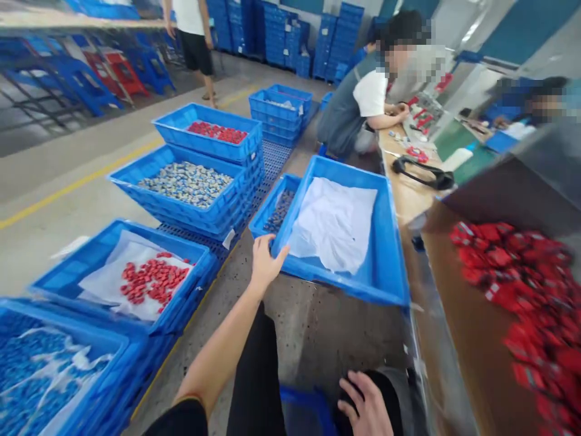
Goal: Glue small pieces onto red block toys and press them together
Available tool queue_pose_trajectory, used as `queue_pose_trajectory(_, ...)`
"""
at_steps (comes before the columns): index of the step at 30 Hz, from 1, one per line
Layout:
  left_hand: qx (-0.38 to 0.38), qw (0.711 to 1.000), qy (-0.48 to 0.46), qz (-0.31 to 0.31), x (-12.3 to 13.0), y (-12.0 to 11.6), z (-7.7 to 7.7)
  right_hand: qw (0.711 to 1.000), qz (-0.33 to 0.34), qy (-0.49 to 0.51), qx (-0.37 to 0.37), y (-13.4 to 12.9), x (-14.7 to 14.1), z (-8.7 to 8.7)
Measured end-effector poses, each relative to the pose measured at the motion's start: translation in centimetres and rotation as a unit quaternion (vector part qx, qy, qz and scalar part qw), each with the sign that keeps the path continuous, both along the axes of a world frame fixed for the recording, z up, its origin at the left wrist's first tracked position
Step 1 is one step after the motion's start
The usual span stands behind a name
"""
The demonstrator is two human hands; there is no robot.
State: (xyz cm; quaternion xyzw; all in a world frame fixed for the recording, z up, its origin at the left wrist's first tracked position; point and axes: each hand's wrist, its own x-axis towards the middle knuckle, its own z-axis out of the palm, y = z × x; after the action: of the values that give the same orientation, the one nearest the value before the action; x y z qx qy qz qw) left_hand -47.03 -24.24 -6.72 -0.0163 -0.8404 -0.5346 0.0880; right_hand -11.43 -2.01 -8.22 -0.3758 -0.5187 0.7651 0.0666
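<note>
My left hand (267,266) is at the near left corner of a large blue plastic crate (399,260), with the thumb over the rim and the fingers on its outer side. Inside that crate lies a crumpled white cloth or liner sheet (333,221). The crate is tilted and its right side is against the workbench edge. A smaller blue crate (258,223) with small dark parts (279,209) stands just beyond my left hand. Low over my lap, my right hand (367,407) has its fingers apart and holds nothing.
On the left stand stacked blue crates (181,211) with red, grey-blue and blue parts. The workbench (399,142) runs along the right, with a cardboard box (467,303) of red pieces. A seated co-worker (354,103) is ahead; another person (193,36) stands farther off.
</note>
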Motion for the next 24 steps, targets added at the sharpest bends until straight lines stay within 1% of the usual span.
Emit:
queue_pose_trajectory(1, -0.006, 0.999, -0.030, -0.011, -3.5, 0.0, 0.1, 0.999, -0.020, -0.015, -0.048, 0.5, -3.8, 0.1)
queue_pose_trajectory(2, -0.009, 0.997, -0.063, -0.031, -6.5, 0.3, 0.3, 0.995, -0.041, -0.028, -0.083, 0.9, -7.7, 0.3)
queue_pose_trajectory(3, -0.011, 0.994, -0.096, -0.055, -8.8, 0.9, 0.5, 0.991, -0.064, -0.042, -0.106, 1.1, -11.6, 0.6)
queue_pose_trajectory(4, -0.010, 0.988, -0.129, -0.081, -10.5, 1.5, 1.0, 0.987, -0.087, -0.063, -0.122, 1.3, -15.3, 1.1)
queue_pose_trajectory(5, -0.006, 0.982, -0.159, -0.106, -11.6, 2.1, 1.6, 0.983, -0.103, -0.086, -0.129, 1.2, -18.6, 1.6)
queue_pose_trajectory(6, -0.001, 0.974, -0.187, -0.126, -12.2, 2.5, 2.4, 0.980, -0.115, -0.104, -0.123, 1.0, -21.4, 2.3)
queue_pose_trajectory(8, 0.013, 0.961, -0.228, -0.154, -12.4, 2.6, 4.3, 0.979, -0.125, -0.129, -0.100, 0.1, -25.6, 3.9)
queue_pose_trajectory(9, 0.021, 0.957, -0.241, -0.161, -12.2, 2.2, 5.3, 0.979, -0.125, -0.139, -0.084, -0.5, -27.0, 4.8)
queue_pose_trajectory(11, 0.038, 0.952, -0.257, -0.163, -11.8, 0.8, 7.2, 0.979, -0.119, -0.157, -0.054, -2.0, -28.5, 6.6)
queue_pose_trajectory(13, 0.055, 0.949, -0.270, -0.153, -11.7, -1.5, 8.5, 0.980, -0.101, -0.167, -0.028, -3.6, -28.9, 8.2)
queue_pose_trajectory(16, 0.077, 0.943, -0.303, -0.117, -11.9, -5.6, 9.9, 0.983, -0.064, -0.171, 0.002, -6.2, -29.1, 10.1)
queue_pose_trajectory(18, 0.093, 0.938, -0.324, -0.078, -12.0, -8.4, 10.9, 0.985, -0.036, -0.171, 0.014, -7.8, -29.7, 11.1)
queue_pose_trajectory(20, 0.112, 0.934, -0.338, -0.023, -11.9, -11.0, 12.2, 0.985, -0.004, -0.170, 0.016, -9.2, -30.9, 12.0)
queue_pose_trajectory(22, 0.134, 0.928, -0.346, 0.044, -11.4, -13.4, 13.5, 0.985, 0.033, -0.169, 0.009, -10.7, -32.8, 12.8)
queue_pose_trajectory(24, 0.155, 0.913, -0.358, 0.120, -10.6, -15.8, 14.7, 0.983, 0.080, -0.166, -0.008, -12.1, -34.9, 13.3)
